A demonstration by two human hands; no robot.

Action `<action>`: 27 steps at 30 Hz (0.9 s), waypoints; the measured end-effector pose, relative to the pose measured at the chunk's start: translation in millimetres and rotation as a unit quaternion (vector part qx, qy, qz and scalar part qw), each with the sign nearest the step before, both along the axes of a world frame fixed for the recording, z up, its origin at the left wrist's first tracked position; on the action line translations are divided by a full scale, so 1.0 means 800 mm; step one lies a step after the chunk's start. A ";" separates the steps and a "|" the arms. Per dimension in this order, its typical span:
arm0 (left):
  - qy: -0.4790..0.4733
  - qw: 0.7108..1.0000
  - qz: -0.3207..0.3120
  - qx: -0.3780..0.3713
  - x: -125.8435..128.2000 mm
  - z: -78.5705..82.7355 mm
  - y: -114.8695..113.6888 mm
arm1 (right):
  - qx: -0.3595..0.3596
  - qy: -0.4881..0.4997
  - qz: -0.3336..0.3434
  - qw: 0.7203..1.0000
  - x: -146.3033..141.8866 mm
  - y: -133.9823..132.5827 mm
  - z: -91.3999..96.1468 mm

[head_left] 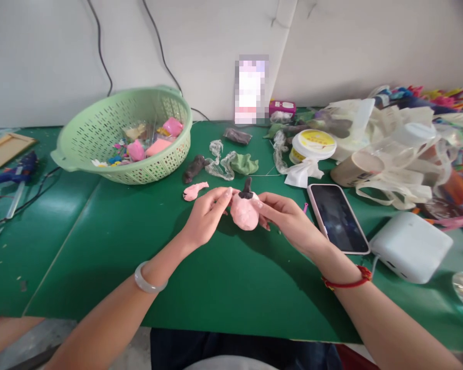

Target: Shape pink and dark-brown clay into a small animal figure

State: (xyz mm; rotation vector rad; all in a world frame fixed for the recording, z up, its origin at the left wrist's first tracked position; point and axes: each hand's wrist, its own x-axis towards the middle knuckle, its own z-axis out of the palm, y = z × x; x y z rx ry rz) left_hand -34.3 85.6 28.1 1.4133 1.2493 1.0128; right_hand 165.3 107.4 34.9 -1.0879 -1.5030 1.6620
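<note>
Between my hands, above the green table, is a round pink clay piece (245,213) with a dark cap and a short upright dark stem on top. My left hand (207,213) pinches its upper left side with thumb and fingertips. My right hand (283,213) grips the right side, thumb on the front and fingers partly hidden behind. Just left of my left hand lies a flat pink scrap (195,190), perhaps a deflated balloon. Behind it rest a dark clay lump (195,168), crumpled clear plastic wrap (224,168) and a green clay piece (245,163).
A green basket (146,172) with pink pieces stands at the back left; a glue gun (21,172) lies left of it. At right are a phone (340,218), a white box-shaped device (412,246), a lidded tub (314,146) and plastic bags. A lit screen (250,92) leans against the wall.
</note>
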 end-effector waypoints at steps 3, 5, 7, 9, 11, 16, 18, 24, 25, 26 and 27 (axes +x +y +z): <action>0.027 0.999 0.017 0.038 -0.005 0.003 0.003 | -0.015 -0.005 0.017 1.000 -0.002 -0.002 0.002; 0.069 0.993 0.014 0.093 -0.005 0.006 0.001 | -0.011 -0.008 0.019 1.000 -0.002 -0.004 0.002; 0.122 0.981 0.004 0.153 -0.005 0.009 -0.001 | -0.004 -0.008 0.016 1.000 -0.002 -0.005 0.001; 0.174 0.965 -0.010 0.197 -0.005 0.011 -0.003 | 0.000 -0.008 0.012 1.000 -0.001 -0.004 0.001; 0.220 0.951 -0.016 0.219 -0.009 0.012 -0.002 | -0.003 -0.012 0.012 1.000 0.001 -0.002 0.000; 0.344 0.897 0.106 0.255 -0.042 0.009 0.015 | -0.029 -0.052 0.028 0.998 0.009 0.003 0.002; 0.401 0.864 0.165 0.257 -0.058 0.003 0.024 | -0.040 -0.069 0.062 0.995 0.011 0.002 0.005; 0.466 0.836 0.194 0.214 -0.081 -0.019 0.042 | -0.015 -0.127 0.145 0.981 0.011 -0.001 0.010; 0.470 0.837 0.189 0.206 -0.082 -0.021 0.044 | 0.008 -0.160 0.139 0.977 0.010 -0.002 0.010; 0.473 0.838 0.184 0.199 -0.082 -0.022 0.046 | 0.035 -0.197 0.128 0.971 0.010 -0.003 0.009; 0.474 0.839 0.181 0.195 -0.082 -0.022 0.048 | 0.066 -0.232 0.115 0.964 0.010 -0.003 0.008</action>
